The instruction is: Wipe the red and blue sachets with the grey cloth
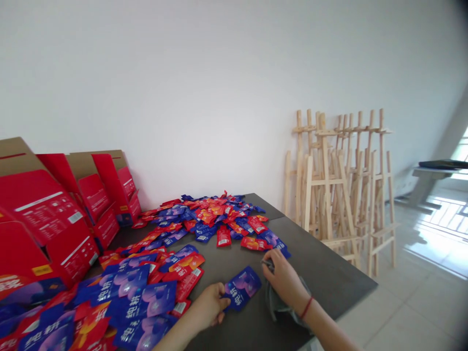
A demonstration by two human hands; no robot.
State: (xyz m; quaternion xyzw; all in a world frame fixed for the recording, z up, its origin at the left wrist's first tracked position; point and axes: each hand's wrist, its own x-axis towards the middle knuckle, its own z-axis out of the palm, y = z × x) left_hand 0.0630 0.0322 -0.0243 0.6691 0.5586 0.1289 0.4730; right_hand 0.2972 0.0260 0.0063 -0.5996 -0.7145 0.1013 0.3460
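As left fingers [221,295] grip a blue sachet [242,288], long axis up-right, right hand [283,280] clenches something grey [268,264]

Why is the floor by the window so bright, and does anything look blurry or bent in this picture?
In the head view, sunlight from the window glares off the tile floor, washing it out; the wide lens stretches the red boxes at the left edge and darkens the corners; the blue packet by the left hand stays fairly sharp.
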